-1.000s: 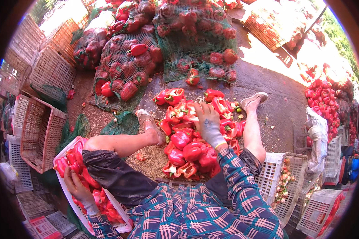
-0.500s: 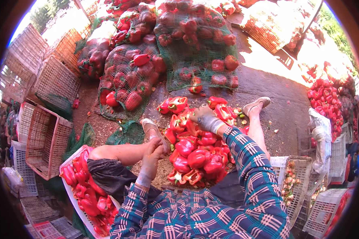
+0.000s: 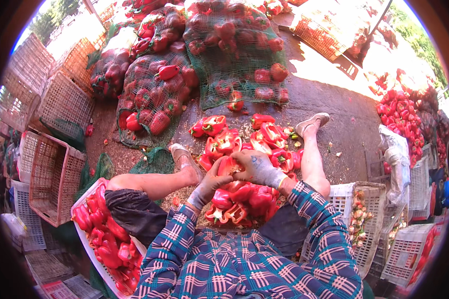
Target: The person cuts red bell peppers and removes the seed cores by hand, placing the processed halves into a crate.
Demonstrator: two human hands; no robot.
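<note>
And here you are, both hands meeting over the pile (image 3: 259, 197) between your knees, left hand (image 3: 210, 185) coming in from the near left, right hand (image 3: 258, 168) from the right, fingertips almost touching. Between them, just beyond your thumbs, sits a red piece (image 3: 228, 166) of pepper, and your grip looks like a two-handed pinch, fingers bent around its near edge. Its long axis you can't read here; your fingers cover too much. The piece lies up and slightly right of your left hand, directly left of your right fingertips, so the right looks a touch nearer. Now the edges: the left crate (image 3: 87, 241), filled with peppers, stands outside your left thigh, and that leg (image 3: 149, 181) makes a ridge between it and the pile. Your left hand is the nearer one to that rim. Across on the right, the scrap crate (image 3: 374, 214) stands beyond your right leg (image 3: 310, 154). Ahead, a strip of littered floor (image 3: 324, 92) separates the pile from the net sacks (image 3: 234, 60).
</note>
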